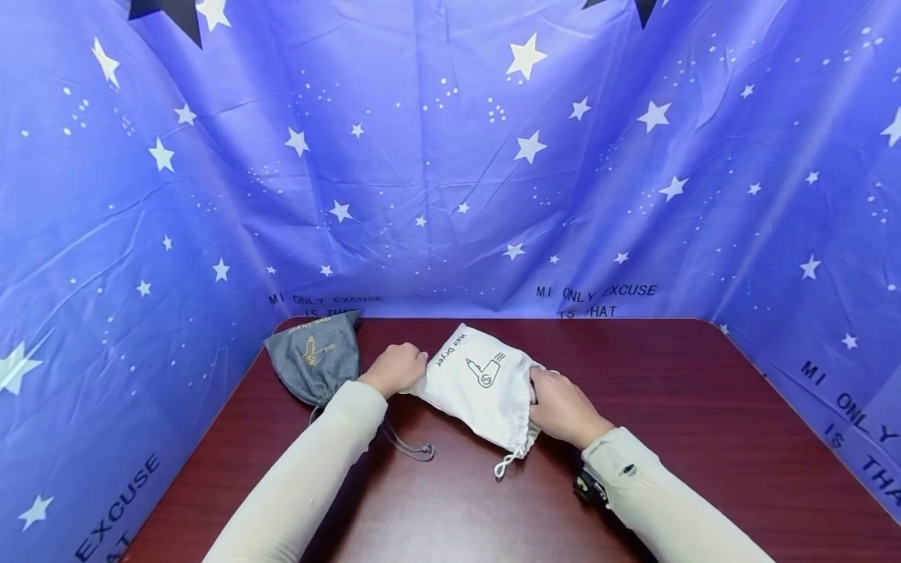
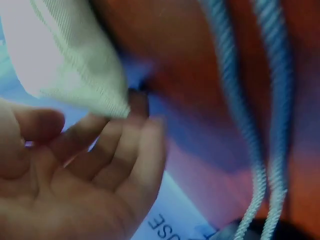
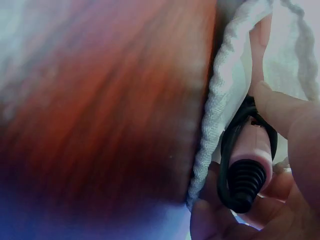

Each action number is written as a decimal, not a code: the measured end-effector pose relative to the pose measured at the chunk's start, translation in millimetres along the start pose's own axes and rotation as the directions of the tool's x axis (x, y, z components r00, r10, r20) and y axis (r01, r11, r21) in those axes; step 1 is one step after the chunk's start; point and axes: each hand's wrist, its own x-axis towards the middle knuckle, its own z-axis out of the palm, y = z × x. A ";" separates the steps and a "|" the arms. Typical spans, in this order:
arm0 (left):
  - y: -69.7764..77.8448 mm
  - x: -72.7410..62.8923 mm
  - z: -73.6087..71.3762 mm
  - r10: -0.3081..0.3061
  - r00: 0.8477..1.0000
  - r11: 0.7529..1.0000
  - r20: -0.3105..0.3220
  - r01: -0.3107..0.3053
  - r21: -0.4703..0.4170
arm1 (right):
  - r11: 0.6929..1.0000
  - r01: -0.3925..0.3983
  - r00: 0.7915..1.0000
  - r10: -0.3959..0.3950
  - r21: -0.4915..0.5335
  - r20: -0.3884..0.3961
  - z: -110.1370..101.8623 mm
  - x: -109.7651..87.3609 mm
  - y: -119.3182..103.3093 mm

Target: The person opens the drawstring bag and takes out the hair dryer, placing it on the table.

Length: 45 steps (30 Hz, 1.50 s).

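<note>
A white drawstring bag (image 1: 486, 383), printed with "Hair Dryer" and a dryer outline, lies flat in the middle of the table. My left hand (image 1: 397, 367) is at its closed left end. In the left wrist view, that hand's fingers (image 2: 107, 150) bend loosely at the bag's corner, the thumb standing apart. My right hand (image 1: 563, 403) reaches into the bag's mouth on the right. There it grips a pink hair dryer (image 3: 255, 142) with a black cord (image 3: 227, 175) looped around its handle; the rest of the dryer is hidden in the bag.
A grey drawstring bag (image 1: 317, 363) with the same print in gold lies on the left, partly behind my left forearm. Its cord (image 1: 411, 450) trails over the dark red table (image 1: 450, 508). Blue star-printed cloth (image 1: 422, 156) hangs around the back and sides.
</note>
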 end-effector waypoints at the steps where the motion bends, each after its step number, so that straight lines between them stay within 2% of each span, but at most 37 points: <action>1: -0.7 0.9 -1.7 -0.006 1.000 1.000 0.020 0.006 -0.013 | 1.000 0.002 1.000 -0.002 -0.002 0.001 0.6 1.0 -0.5; 5: -3.0 4.2 -8.0 -0.024 0.992 0.997 0.126 0.033 -0.066 | 1.000 -0.003 1.000 0.004 -0.024 0.014 -0.2 4.0 -2.5; 10: -5.7 6.3 -8.1 -0.016 0.966 0.982 0.257 0.064 -0.179 | 0.998 0.000 0.999 0.002 -0.063 0.033 -1.1 4.3 -2.7; 13: -8.5 9.0 -7.5 -0.019 0.955 0.964 0.296 0.097 -0.250 | 0.997 0.009 1.000 -0.008 -0.076 0.023 -0.1 3.4 -3.3; 15: -10.4 10.5 -7.6 -0.011 0.951 0.960 0.308 0.096 -0.262 | 0.996 0.017 1.000 -0.016 -0.084 0.010 0.4 3.3 -3.6; 21: -16.1 10.2 -7.2 0.044 0.951 0.973 0.305 0.029 -0.229 | 0.997 0.011 1.000 -0.012 -0.083 -0.008 1.1 3.2 -4.1; 25: -19.5 10.4 -3.6 0.079 0.962 0.983 0.263 -0.031 -0.181 | 0.996 0.022 1.000 -0.022 -0.082 0.004 -1.0 4.0 -5.5; 29: -20.0 10.7 1.0 0.085 0.972 0.984 0.219 -0.048 -0.169 | 0.995 0.043 0.999 -0.044 -0.091 -0.008 -1.1 4.3 -6.1; 34: -18.7 9.9 6.6 0.048 0.978 0.973 0.203 0.000 -0.230 | 0.993 0.067 0.996 -0.072 -0.093 -0.045 1.6 4.0 -5.0; 40: -19.5 6.8 10.5 -0.002 0.983 0.940 0.181 0.064 -0.336 | 0.992 0.067 0.995 -0.075 -0.107 -0.068 2.5 3.4 -4.7; 42: -20.1 6.3 11.6 -0.013 0.986 0.933 0.168 0.073 -0.353 | 0.992 0.060 0.995 -0.068 -0.109 -0.068 2.3 3.5 -4.6; 45: -20.5 6.9 13.4 -0.024 0.988 0.936 0.153 0.076 -0.343 | 0.992 0.050 0.996 -0.058 -0.116 -0.066 2.4 3.2 -3.3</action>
